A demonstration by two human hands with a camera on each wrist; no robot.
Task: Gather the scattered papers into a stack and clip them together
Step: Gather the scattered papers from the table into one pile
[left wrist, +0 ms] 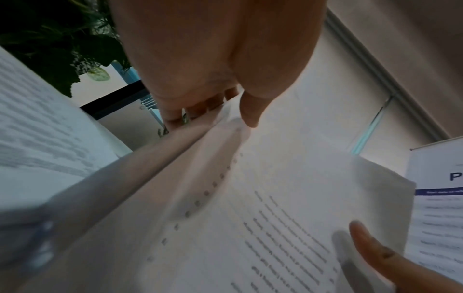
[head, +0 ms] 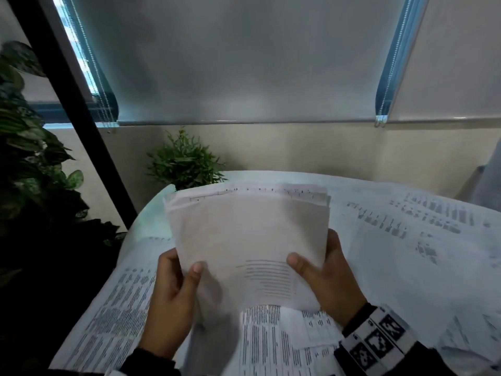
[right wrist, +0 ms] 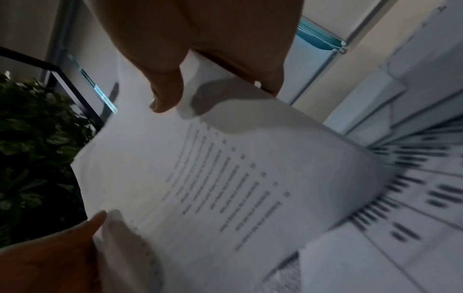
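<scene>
I hold a stack of white printed papers [head: 249, 234] upright above the table, its top edges roughly level. My left hand [head: 176, 291] grips the stack's left edge, thumb on the near face and fingers behind. My right hand [head: 325, 275] grips the right edge the same way, thumb pressing the front sheet. The left wrist view shows the stack [left wrist: 250, 208] pinched between the left thumb and fingers [left wrist: 195, 111]. In the right wrist view the right thumb lies on the front sheet [right wrist: 225, 188]. No clip is visible.
More printed sheets [head: 406, 240] lie scattered over the round white table [head: 151, 213], left, right and under the stack. A small green plant [head: 187, 161] stands at the table's far edge. A larger leafy plant [head: 27, 158] and a black frame post [head: 81, 118] are on the left.
</scene>
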